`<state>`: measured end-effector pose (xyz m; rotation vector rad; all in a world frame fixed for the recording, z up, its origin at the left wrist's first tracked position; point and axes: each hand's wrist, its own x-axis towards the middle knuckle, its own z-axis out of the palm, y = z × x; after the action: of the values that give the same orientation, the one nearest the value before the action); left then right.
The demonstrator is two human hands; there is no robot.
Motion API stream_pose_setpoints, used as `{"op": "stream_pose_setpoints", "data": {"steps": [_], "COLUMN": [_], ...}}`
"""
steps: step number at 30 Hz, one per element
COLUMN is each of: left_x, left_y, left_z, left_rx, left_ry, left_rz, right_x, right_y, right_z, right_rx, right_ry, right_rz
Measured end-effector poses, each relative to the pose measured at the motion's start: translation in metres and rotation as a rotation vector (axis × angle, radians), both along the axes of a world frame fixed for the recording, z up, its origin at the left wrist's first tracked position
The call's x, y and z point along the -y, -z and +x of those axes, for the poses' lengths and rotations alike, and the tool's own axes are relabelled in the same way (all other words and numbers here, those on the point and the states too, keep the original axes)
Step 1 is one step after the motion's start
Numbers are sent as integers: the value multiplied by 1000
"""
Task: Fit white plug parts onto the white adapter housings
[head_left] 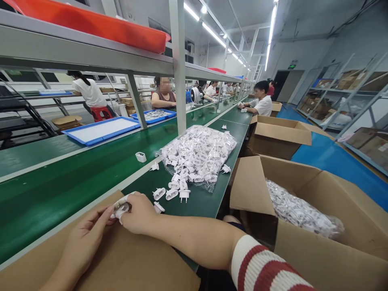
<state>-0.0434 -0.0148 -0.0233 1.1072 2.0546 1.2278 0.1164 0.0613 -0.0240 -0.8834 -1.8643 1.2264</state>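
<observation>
The left hand (86, 232) was narrow, its thumb and fingertips pinching one end of a small white piece (121, 208). The right hand (138, 213) was curled around the other end of the same piece, so the two hands met on it. The piece was held above a brown cardboard sheet (139, 258), which lay over the near end of the green tabletop (203, 202). Its finer details were too small to tell. A striped sleeve (263, 266) covered part of the right arm.

Just beyond the hands, loose white plug parts (159, 193) were scattered on the tabletop, some with their pins showing. Behind them lay a clear plastic bag (198, 149) full of similar parts, several spilling near its open end. One white shell (140, 157) rested apart on the green belt (75, 184) to the left.

On the right stood an open cardboard box (330, 258) with another filled bag (303, 208) inside it. A second box (279, 133) stood beyond. Across the belt were two blue trays, and a red tray (91, 26) sat on the shelf overhead. Other people were seated farther along the line.
</observation>
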Motion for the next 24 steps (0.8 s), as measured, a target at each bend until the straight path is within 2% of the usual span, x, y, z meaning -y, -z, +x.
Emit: {"op": "stream_pose_setpoints", "data": {"steps": [11,24], "left_x": [1,3], "left_y": [-16,-18], "left_z": [14,16], "left_rx": [-10,28], "left_ry": [2,-13], "left_rz": [-47,-74], "right_x": [-1,-1], "right_y": [-4,-3], "right_z": [2,3], "right_rx": [92,154], "right_ry": [-30,-46], "right_rz": [27,56]}}
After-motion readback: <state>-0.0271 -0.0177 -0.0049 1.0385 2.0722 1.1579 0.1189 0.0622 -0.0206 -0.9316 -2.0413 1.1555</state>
